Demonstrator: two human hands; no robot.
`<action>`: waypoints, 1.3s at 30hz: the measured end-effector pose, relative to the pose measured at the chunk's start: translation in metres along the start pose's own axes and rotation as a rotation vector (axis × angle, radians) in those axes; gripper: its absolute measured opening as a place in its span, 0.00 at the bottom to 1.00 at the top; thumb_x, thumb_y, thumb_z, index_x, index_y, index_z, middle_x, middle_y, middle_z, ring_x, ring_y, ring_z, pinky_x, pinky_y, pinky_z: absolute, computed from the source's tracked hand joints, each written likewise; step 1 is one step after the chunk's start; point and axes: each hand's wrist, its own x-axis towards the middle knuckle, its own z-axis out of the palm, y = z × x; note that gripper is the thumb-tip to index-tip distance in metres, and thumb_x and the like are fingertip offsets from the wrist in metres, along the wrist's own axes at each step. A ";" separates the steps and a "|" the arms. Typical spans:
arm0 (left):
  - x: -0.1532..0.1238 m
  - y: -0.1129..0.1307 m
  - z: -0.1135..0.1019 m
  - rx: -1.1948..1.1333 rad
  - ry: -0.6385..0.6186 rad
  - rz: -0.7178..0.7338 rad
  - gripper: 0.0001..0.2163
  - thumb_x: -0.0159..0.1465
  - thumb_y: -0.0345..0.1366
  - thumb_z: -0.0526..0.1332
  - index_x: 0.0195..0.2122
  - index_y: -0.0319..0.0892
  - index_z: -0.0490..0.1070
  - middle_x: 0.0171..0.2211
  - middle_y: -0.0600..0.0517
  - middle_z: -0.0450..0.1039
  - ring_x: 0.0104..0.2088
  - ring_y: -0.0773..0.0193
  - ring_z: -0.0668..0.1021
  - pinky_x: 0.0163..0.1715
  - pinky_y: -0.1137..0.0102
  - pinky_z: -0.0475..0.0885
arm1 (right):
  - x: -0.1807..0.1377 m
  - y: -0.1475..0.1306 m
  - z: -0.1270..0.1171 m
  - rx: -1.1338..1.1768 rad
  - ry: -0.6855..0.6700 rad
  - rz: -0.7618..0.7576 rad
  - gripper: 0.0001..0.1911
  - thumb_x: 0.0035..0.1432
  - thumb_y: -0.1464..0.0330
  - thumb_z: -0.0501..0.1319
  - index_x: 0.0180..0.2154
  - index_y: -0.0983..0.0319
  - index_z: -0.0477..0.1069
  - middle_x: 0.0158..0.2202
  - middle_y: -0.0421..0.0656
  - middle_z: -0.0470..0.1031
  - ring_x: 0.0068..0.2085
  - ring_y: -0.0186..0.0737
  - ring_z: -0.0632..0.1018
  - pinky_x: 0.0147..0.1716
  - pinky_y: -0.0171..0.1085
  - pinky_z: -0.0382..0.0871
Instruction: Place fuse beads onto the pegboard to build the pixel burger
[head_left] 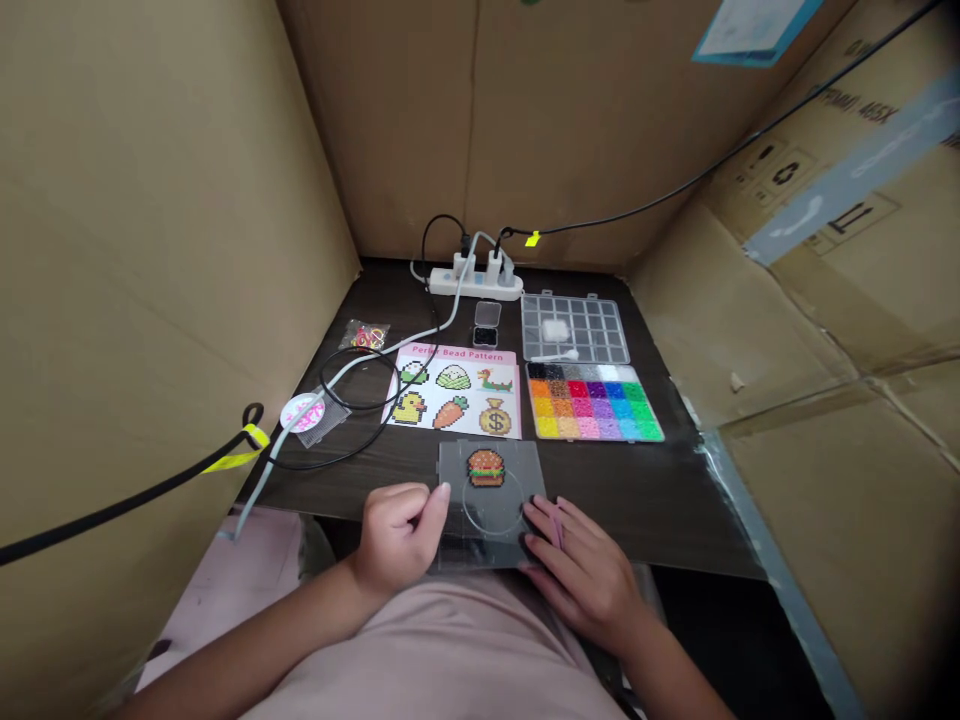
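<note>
A clear pegboard (495, 550) lies near the table's front edge, with a burger made of small beads (486, 468) on its upper part and a ring outline below. My left hand (399, 535) is closed in a fist at the board's left side, thumb against the edge; the inside of the fist is hidden. My right hand (589, 565) grips the board's lower right corner, fingertips on top and thumb low at the edge. A narrow pink thing (557, 526) shows between its fingers; its kind is unclear.
Behind the board lie a bead pattern sheet (454, 395) and a sorted bead box (592, 402) with its lid (611, 325). A small black-bead case (486, 335), power strip (476, 285), bagged bits (365, 335) and round dish (302, 412) stand around. Cables cross the left; cardboard walls enclose the table.
</note>
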 end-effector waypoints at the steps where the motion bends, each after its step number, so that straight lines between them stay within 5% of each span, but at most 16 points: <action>1: -0.003 -0.001 0.000 -0.008 -0.013 -0.009 0.23 0.67 0.32 0.55 0.14 0.41 0.52 0.13 0.57 0.53 0.15 0.73 0.58 0.18 0.71 0.54 | 0.000 0.000 0.000 -0.001 0.006 0.002 0.11 0.57 0.71 0.65 0.43 0.61 0.75 0.50 0.52 0.78 0.57 0.51 0.75 0.55 0.52 0.72; 13: -0.028 -0.007 -0.004 -0.043 -0.069 -0.073 0.24 0.68 0.36 0.52 0.13 0.42 0.52 0.12 0.55 0.54 0.16 0.70 0.59 0.21 0.68 0.54 | -0.002 0.001 0.003 -0.005 0.061 0.001 0.12 0.55 0.71 0.66 0.44 0.61 0.75 0.49 0.52 0.79 0.55 0.51 0.77 0.53 0.51 0.74; 21: -0.051 -0.015 -0.013 -0.087 -0.224 -0.451 0.29 0.69 0.48 0.50 0.11 0.42 0.58 0.10 0.53 0.60 0.14 0.70 0.64 0.19 0.71 0.58 | -0.005 0.003 0.006 -0.019 0.081 -0.025 0.13 0.55 0.71 0.67 0.44 0.62 0.74 0.49 0.53 0.79 0.54 0.51 0.77 0.52 0.52 0.75; 26: -0.043 -0.014 -0.008 -0.262 -0.429 -0.653 0.29 0.64 0.59 0.52 0.19 0.40 0.72 0.19 0.50 0.73 0.18 0.69 0.66 0.21 0.73 0.61 | -0.004 0.002 0.009 -0.032 0.097 -0.023 0.12 0.55 0.70 0.67 0.43 0.61 0.74 0.48 0.53 0.79 0.53 0.51 0.78 0.52 0.52 0.75; 39: -0.038 -0.013 -0.006 -0.533 -0.585 -0.953 0.24 0.54 0.57 0.64 0.22 0.37 0.75 0.21 0.48 0.74 0.19 0.71 0.66 0.20 0.74 0.58 | -0.003 -0.007 0.010 0.018 0.176 -0.063 0.08 0.55 0.74 0.67 0.39 0.64 0.74 0.44 0.55 0.81 0.52 0.49 0.79 0.50 0.50 0.76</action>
